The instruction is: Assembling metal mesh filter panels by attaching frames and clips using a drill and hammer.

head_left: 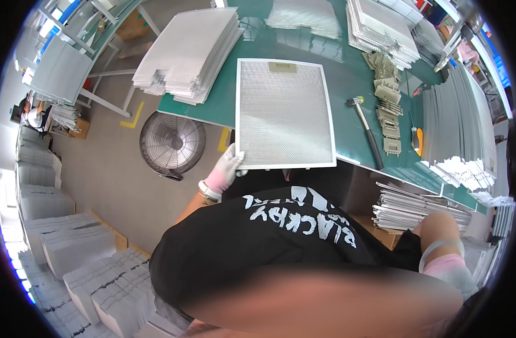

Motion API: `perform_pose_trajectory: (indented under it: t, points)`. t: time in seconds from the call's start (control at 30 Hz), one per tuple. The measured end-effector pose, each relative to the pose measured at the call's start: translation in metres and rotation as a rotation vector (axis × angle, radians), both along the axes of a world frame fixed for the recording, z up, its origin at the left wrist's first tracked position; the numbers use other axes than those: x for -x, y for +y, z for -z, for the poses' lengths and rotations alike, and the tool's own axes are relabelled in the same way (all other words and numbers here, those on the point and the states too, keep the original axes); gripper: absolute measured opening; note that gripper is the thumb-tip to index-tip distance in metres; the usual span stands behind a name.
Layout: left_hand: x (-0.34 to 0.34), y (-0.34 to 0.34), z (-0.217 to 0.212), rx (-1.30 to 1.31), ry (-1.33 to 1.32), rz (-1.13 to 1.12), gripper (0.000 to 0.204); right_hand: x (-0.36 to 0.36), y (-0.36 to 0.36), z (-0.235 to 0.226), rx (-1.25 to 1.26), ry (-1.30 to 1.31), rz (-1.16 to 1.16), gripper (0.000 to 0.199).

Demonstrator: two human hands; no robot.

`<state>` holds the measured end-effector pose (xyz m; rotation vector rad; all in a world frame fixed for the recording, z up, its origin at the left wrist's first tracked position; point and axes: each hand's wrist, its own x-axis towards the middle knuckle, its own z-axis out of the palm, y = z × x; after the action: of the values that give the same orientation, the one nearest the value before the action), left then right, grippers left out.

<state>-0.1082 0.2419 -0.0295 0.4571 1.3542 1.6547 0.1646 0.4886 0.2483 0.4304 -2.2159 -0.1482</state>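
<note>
A rectangular metal mesh filter panel [284,114] with a silver frame lies on the green table [348,67] straight ahead of me. My left hand [227,169], in a white and pink glove, grips the panel's near left corner at the table's edge. My right hand [450,270], also gloved, hangs low at my right side near a stack of grey metal sheets [410,208] under the table; its fingers are blurred and partly hidden, and I cannot see whether it holds anything.
A hammer [366,128] lies right of the panel, beside small metal latches [388,107] and a yellow cutter [418,141]. Mesh sheet stacks [190,50] sit at the far left and back. A round fan [172,143] stands on the floor. White stacks [83,265] line the left.
</note>
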Motion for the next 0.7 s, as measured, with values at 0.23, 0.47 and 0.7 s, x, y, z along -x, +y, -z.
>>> perform_pose_trajectory:
  t: [0.23, 0.47, 0.7]
  points:
    - [0.016, -0.002, -0.05, -0.017, 0.154, 0.079, 0.036, 0.008, 0.006, 0.009, 0.061, -0.191, 0.241, 0.032]
    - [0.032, 0.032, -0.132, 0.029, 0.644, 0.373, 0.042, 0.049, 0.13, 0.073, 0.524, -0.104, 0.52, 0.063]
    - [0.027, 0.045, -0.128, -0.264, 0.55, -0.084, 0.049, -0.026, 0.132, 0.123, 1.164, -0.045, 0.434, 0.014]
